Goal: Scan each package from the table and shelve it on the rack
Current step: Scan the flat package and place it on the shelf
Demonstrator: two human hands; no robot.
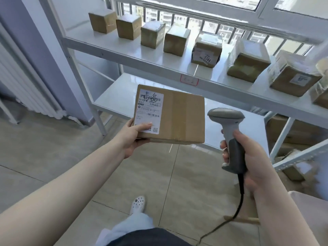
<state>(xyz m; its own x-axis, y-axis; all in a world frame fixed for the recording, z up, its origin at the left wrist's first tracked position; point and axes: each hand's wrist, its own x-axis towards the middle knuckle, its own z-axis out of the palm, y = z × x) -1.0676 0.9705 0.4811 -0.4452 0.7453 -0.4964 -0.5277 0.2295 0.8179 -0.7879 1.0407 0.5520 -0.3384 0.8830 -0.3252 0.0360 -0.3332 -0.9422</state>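
Left hand (132, 139) fingers clamped on package (170, 115), label up. Right hand (248, 157) fingers wrapped round scanner (229, 132), just right of package. Several boxes (206, 50) already on rack (159, 63) beyond fingers. This one: scan pending, then shelve.

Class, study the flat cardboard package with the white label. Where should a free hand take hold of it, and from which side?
Take the package by its bare right edge, coming from the right. It lies flat and thin, so fingers go under and the thumb on top. The left hand already grips the left near corner, thumb on the label; the right side leaves the barcodes uncovered.
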